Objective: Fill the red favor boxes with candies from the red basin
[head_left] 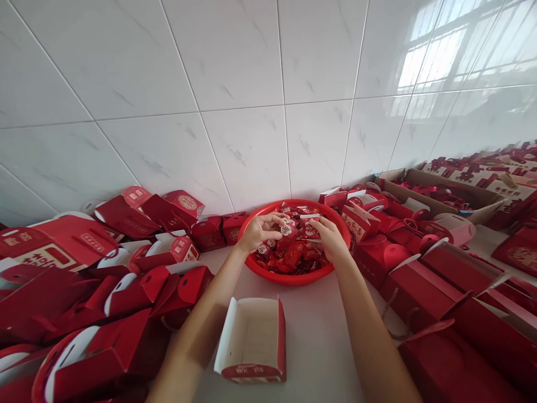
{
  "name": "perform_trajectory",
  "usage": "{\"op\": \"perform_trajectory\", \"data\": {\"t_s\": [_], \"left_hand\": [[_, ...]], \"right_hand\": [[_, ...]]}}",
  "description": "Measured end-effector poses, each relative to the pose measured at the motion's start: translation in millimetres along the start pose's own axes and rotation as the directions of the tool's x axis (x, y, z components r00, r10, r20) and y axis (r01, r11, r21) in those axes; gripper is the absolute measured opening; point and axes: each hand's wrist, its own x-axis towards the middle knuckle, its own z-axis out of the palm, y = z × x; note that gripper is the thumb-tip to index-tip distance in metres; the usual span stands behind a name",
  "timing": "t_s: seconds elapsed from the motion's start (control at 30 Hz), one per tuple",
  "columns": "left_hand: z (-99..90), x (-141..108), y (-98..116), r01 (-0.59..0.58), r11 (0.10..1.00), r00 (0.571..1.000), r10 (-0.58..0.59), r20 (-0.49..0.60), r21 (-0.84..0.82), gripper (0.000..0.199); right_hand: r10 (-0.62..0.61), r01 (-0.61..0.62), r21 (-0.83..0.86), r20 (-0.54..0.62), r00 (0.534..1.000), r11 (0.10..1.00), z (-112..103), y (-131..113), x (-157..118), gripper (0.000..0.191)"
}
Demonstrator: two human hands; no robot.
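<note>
Both hands are over a round red basin (293,280) filled with small red wrapped packets (293,254). My left hand (263,232) pinches a small red packet with white lettering (287,229) between thumb and fingers, above the basin's left half. On the right side, my right hand (329,238) has its thumb and fingers closed on another red packet with white print (310,225). Nearer to me, between my forearms, an open red box with a pale inside (251,338) stands on the white surface (316,341).
Many red gift boxes (121,341) crowd the left side, and more boxes (425,291) fill the right. At the back right sits a brown carton (482,215) holding red items. A white tiled wall (243,151) rises just behind the basin.
</note>
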Motion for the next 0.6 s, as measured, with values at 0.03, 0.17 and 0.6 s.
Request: {"op": "perform_trajectory", "data": {"t_s": [0.03, 0.17, 0.6], "left_hand": [[1.8, 2.4, 1.4, -0.004, 0.999, 1.000, 0.004, 0.012, -0.035, 0.023], [12.8, 16.8, 6.0, -0.006, 0.999, 0.995, 0.001, 0.103, 0.044, 0.023], [0.6, 35.0, -19.9, 0.139, 0.890, 0.990, -0.119, -0.073, 0.434, 0.024]], "right_hand": [[0.007, -0.007, -0.002, 0.008, 1.000, 1.000, 0.1, 0.2, 0.0, 0.016], [0.012, -0.011, -0.013, 0.075, 0.997, 1.000, -0.4, -1.4, -3.4, 0.024], [-0.107, 0.107, -0.001, 0.071, 0.992, 0.994, -3.7, -2.2, -3.0, 0.035]]}}
